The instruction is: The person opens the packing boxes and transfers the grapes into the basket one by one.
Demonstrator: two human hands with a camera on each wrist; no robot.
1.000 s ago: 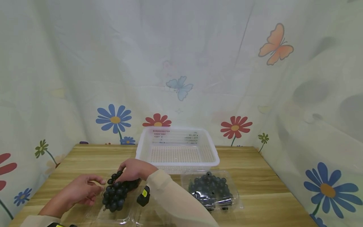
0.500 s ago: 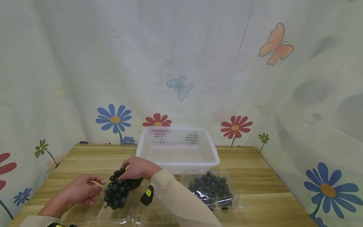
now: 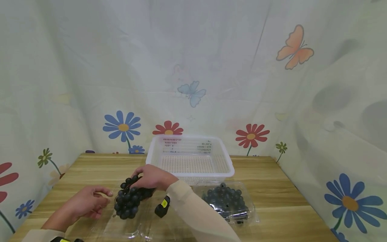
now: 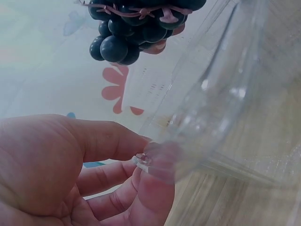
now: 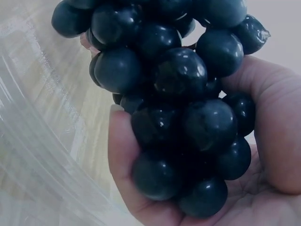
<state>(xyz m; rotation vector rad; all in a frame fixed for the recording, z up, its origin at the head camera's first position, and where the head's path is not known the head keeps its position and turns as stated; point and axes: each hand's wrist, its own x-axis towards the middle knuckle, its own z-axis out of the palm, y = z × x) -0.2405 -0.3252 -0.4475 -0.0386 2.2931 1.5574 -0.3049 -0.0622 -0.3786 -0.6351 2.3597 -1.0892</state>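
Observation:
A bunch of dark grapes (image 3: pixel 128 201) hangs from my right hand (image 3: pixel 153 177), whose fingers and thumb curl round it in the right wrist view, where the grapes (image 5: pixel 178 103) fill the palm. Below the bunch is an opened clear plastic box (image 3: pixel 121 232). My left hand (image 3: pixel 86 203) is at the left of that box. In the left wrist view, its thumb and fingers (image 4: pixel 106 141) pinch the edge of the clear plastic box (image 4: pixel 211 103). The pink-brown stem shows at the top of that view.
A white perforated basket (image 3: pixel 188 174) stands at the back of the wooden table (image 3: pixel 272 188). Right of my right forearm sits a second clear plastic box (image 3: pixel 255 215) with dark grapes inside. A floral curtain (image 3: pixel 211 50) surrounds the table.
My right hand has moved up and to the right, carrying the bunch of grapes with it. My left hand has stayed in place.

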